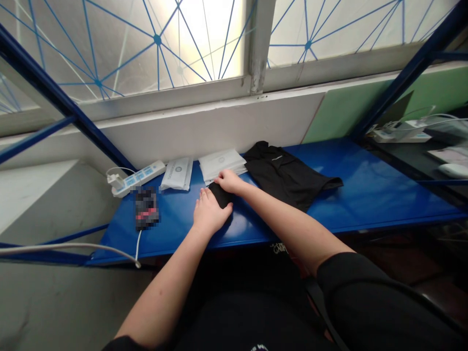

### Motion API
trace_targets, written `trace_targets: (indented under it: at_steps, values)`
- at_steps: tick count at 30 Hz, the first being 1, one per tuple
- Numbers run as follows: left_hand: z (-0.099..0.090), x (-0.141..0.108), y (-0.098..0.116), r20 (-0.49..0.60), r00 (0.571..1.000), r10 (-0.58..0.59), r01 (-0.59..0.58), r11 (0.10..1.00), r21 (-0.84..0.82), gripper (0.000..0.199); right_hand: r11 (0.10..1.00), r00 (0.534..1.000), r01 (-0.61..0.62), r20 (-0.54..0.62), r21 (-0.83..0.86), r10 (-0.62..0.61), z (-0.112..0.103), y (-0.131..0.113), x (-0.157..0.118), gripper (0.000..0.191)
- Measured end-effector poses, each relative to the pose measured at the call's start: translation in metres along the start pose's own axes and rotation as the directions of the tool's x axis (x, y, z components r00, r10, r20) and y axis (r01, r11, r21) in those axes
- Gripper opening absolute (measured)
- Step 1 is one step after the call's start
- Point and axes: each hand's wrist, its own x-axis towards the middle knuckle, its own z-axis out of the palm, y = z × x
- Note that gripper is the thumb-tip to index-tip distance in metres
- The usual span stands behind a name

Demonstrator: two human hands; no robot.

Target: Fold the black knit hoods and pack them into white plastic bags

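Observation:
A small folded black cloth point(220, 195) lies near the middle of the blue table, between my hands. My left hand point(210, 213) rests against its near left side, fingers stretched out and thumb spread apart. At the far edge of the cloth, my right hand point(229, 182) is closed, its fingers pinching the fabric. Just beyond it is a stack of white plastic packets point(222, 163). To the right, a black garment point(283, 170) with a small white print lies spread out, partly behind my right forearm.
Another white packet point(178, 174) lies left of the stack. A power strip point(139, 178) with a plugged-in charger sits at the left back, near a pixelated dark object point(146, 208) with a white cable. Blue frame bars point(66, 105) flank the blue table point(347, 200).

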Motion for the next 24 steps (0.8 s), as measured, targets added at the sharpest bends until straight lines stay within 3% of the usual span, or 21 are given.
trace_targets:
  at_steps: [6, 12, 16, 19, 24]
  values:
    - [0.002, 0.005, -0.003, 0.023, 1.0, 0.015, -0.015, 1.0, 0.004, 0.092, 0.996, 0.995, -0.088, 0.048, 0.013, 0.087, -0.003, 0.003, 0.003, 0.025]
    - [-0.005, 0.001, 0.0, -0.008, 1.0, 0.023, -0.023, 1.0, 0.012, 0.09, 0.999, 0.977, -0.002, 0.211, -0.049, 0.012, -0.012, -0.016, 0.011, 0.026]
    - [-0.005, 0.0, 0.0, -0.008, 1.0, 0.026, -0.026, 0.999, 0.033, 0.091, 0.994, 0.982, -0.088, 0.161, -0.068, 0.098, 0.0, -0.025, 0.018, 0.017]
    - [-0.001, -0.001, -0.001, 0.002, 0.999, 0.04, -0.04, 0.997, 0.071, 0.092, 0.982, 0.978, -0.165, 0.114, -0.097, 0.176, 0.009, -0.028, 0.024, 0.022]
    - [0.004, -0.006, -0.001, -0.039, 0.995, 0.091, -0.086, 0.99, 0.111, 0.084, 0.968, 0.983, -0.165, 0.043, -0.191, 0.176, 0.011, -0.034, 0.027, 0.019]
